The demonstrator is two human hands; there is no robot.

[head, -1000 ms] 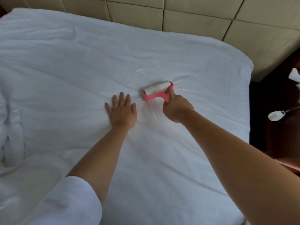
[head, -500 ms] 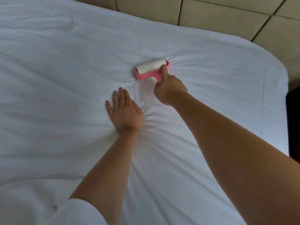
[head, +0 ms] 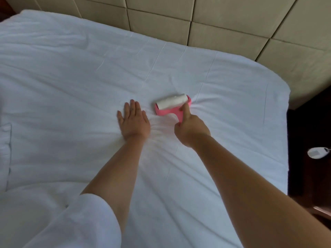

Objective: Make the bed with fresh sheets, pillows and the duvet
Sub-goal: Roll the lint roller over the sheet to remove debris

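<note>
A white sheet [head: 71,72] covers the bed and fills most of the view. My right hand [head: 190,128] grips the handle of a pink lint roller [head: 171,103], with the index finger stretched along its frame. The roller's white drum lies on the sheet near the middle of the bed. My left hand [head: 134,120] presses flat on the sheet just left of the roller, fingers straight. Creases fan out in the sheet around both hands.
A beige padded headboard [head: 223,25] runs along the far side. A bunched white duvet [head: 5,151] lies at the left edge. To the right, past the bed's edge, dark wood furniture [head: 311,176] holds a small white device [head: 316,152].
My right hand has pulled the roller back toward me after pushing it away. The left hand stays flat on the sheet beside it. The view has shifted.
</note>
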